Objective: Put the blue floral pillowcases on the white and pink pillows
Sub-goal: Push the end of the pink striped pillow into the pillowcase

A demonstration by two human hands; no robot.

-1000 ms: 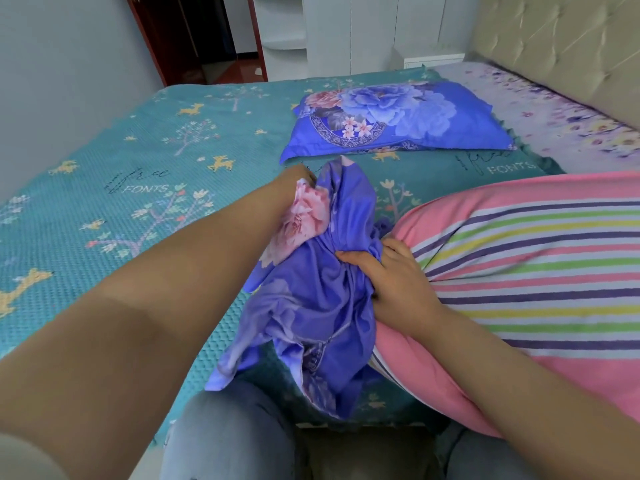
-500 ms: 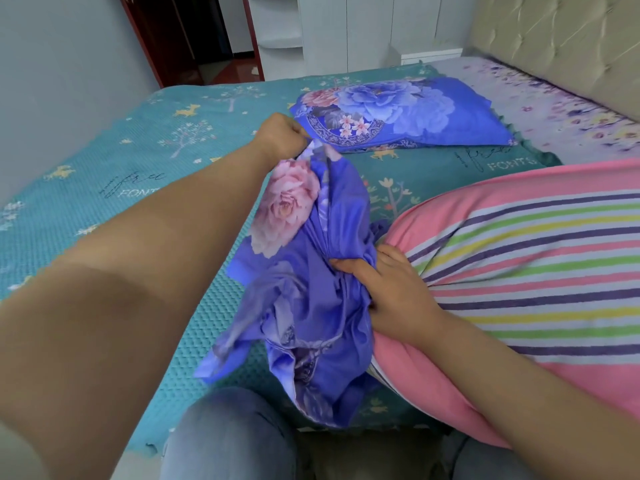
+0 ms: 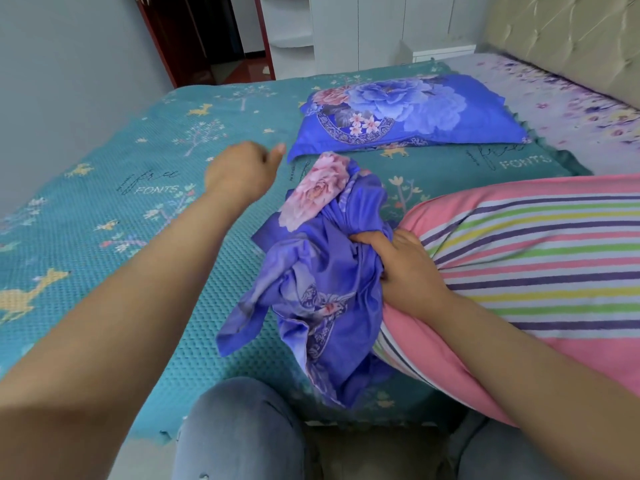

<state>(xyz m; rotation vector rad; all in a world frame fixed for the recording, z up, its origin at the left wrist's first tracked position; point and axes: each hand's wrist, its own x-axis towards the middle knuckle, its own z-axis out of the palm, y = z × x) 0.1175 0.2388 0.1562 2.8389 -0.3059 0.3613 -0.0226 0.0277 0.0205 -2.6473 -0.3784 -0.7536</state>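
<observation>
Right hand (image 3: 408, 271): fingers (image 3: 372, 239) curling tight round a bunched fold of the loose blue floral pillowcase (image 3: 322, 271), pinning it against the near end of the pink striped pillow (image 3: 526, 268).

Left hand (image 3: 242, 168): hovering above the bed, just left of the pillowcase, touching nothing. Fingers curling inward, thumb (image 3: 278, 150) sticking out; holding no cloth.

Loose pillowcase: hanging crumpled from the right hand's grip, pink rose panel uppermost, lower folds draping over the bed edge toward the knees (image 3: 242, 427). Opening not identifiable among the folds.

Pink striped pillow: lying uncovered at the right, partly on the bed, near end under the right forearm.

Finished pillow (image 3: 408, 114): already wearing its blue floral case, resting farther back on the teal bedspread (image 3: 121, 220), well apart from the work.

Surroundings: padded headboard (image 3: 571, 39) at far right, white cupboards (image 3: 363, 26) beyond the bed.

Risks, as judged:
- One-handed hold on a wadded case; the cloth could be slipping off the bed edge if the grip is loosening.
- Opening buried in the bunch; the left hand may be catching a closed seam or inside-out layer, so the pillow would be jamming.
- Pillow overhanging near the lap; a strong tug could be dragging it off the bed.
</observation>
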